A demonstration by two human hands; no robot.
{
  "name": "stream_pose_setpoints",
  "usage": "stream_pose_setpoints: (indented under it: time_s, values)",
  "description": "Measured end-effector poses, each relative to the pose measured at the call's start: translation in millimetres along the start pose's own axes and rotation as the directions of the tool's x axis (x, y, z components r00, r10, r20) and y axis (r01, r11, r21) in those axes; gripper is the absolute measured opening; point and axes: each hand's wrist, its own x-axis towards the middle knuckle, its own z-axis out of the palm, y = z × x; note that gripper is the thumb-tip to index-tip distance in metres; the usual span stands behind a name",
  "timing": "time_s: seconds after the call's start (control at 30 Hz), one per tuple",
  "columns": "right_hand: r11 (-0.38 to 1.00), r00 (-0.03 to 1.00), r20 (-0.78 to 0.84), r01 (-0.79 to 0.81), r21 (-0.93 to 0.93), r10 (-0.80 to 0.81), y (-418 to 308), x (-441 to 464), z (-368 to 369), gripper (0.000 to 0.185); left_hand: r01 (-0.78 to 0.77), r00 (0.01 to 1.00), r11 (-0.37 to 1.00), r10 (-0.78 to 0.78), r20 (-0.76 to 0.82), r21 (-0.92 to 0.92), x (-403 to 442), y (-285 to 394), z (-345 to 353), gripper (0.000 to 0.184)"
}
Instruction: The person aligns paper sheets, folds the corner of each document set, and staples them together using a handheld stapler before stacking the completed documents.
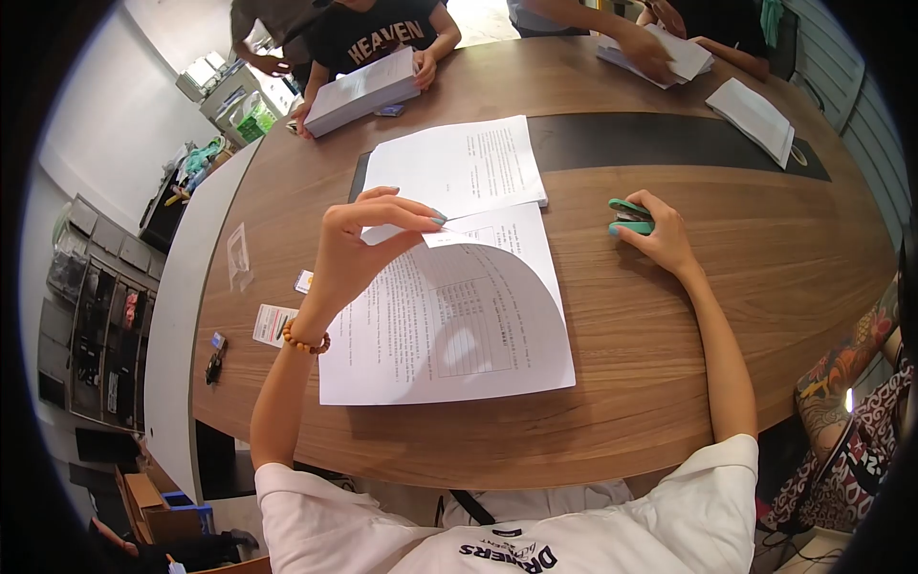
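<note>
On the tabletop [636, 383], right of and apart from the printed sheets [359, 373], a green stapler [631, 227] sits crosswise, gripped by the right hand [666, 241]; the left hand's [359, 239] fingers pinch a curled page [488, 316].

Both bare forearms reach in over the wooden table's [650, 402] near edge, well apart. The left forearm [284, 402] slants up and inward to a bent wrist, and the left hand [366, 230] is raised above the tabletop, its fingers [394, 212] pointing right and pressed against the thumb in a pinch. The right forearm [724, 354] angles inward from the near edge's right part; the right hand [662, 234] sits low, palm turned left, thumb and curled fingers closed in a grip.
</note>
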Motion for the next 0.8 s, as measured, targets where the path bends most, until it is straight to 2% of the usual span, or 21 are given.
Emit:
stream_pose_setpoints:
  time_s: [0.13, 0.2, 0.33, 0.37, 0.4, 0.47, 0.5, 0.57, 0.6, 0.67, 0.73, 0.8]
  values:
    - [1.0, 1.0, 0.002, -0.004, -0.014, 0.004, -1.1, 0.4, -1.0, 0.038, 0.037, 0.996, 0.998, -0.04, -0.075, -0.044, 2.3, -16.3, -10.8, 0.014]
    - [1.0, 1.0, -0.01, 0.005, -0.014, -0.005, -1.2, 0.3, -0.7, 0.038, 0.271, 0.927, 0.924, -0.326, -0.185, -0.271, 4.0, -36.9, -33.8, 0.014]
    - [1.0, 1.0, -0.003, -0.01, -0.019, 0.01, -0.2, -0.3, -1.2, 0.038, 0.166, 0.908, 0.977, -0.205, -0.367, -0.136, 40.8, -105.2, -109.7, 0.024]
    - [1.0, 1.0, -0.003, -0.009, -0.015, 0.009, -0.7, -0.3, -1.1, 0.038, 0.103, 0.88, 0.993, -0.117, -0.46, -0.056, 51.3, -110.9, -128.8, 0.021]
    - [1.0, 1.0, -0.004, -0.007, -0.011, 0.007, -1.2, 0.7, -1.0, 0.038, 0.045, 0.84, 0.999, -0.021, -0.543, 0.03, 63.2, -111.4, -147.4, 0.019]
    - [1.0, 1.0, -0.001, -0.012, -0.012, 0.012, -1.3, 1.3, -0.4, 0.038, 0.09, 0.669, 0.965, 0.124, -0.733, 0.246, 87.7, -110.4, -175.4, 0.019]
    - [1.0, 1.0, 0.005, -0.025, -0.009, 0.025, -1.6, 1.5, -0.8, 0.038, 0.086, 0.665, 0.966, 0.126, -0.736, 0.243, 95.5, -94.6, -173.4, 0.019]
    - [0.999, 0.999, 0.011, -0.05, -0.002, 0.05, -3.6, 1.7, -1.5, 0.038, 0.147, 0.551, 0.896, 0.277, -0.787, 0.418, 111.5, -55.8, -144.0, 0.022]
    - [0.997, 0.997, 0.02, -0.078, 0.013, 0.078, -4.2, 1.9, -1.4, 0.039, 0.147, 0.549, 0.898, 0.274, -0.79, 0.414, 115.2, -54.3, -127.6, 0.022]
    - [0.998, 0.998, 0.013, -0.062, 0.004, 0.062, -3.4, 2.3, -1.0, 0.039, -0.119, 0.68, 0.701, 0.574, -0.457, 0.704, 119.8, -59.8, -90.7, 0.022]
    - [0.999, 0.999, 0.001, -0.052, -0.005, 0.052, -2.2, 1.5, -0.7, 0.039, -0.199, 0.81, 0.669, 0.523, -0.264, 0.716, 115.4, -69.7, -40.2, 0.02]
    - [0.999, 0.999, -0.006, -0.036, 0.003, 0.036, -1.8, 1.7, -0.4, 0.041, -0.281, 0.854, 0.649, 0.505, -0.124, 0.707, 107.5, -103.8, 10.4, 0.016]
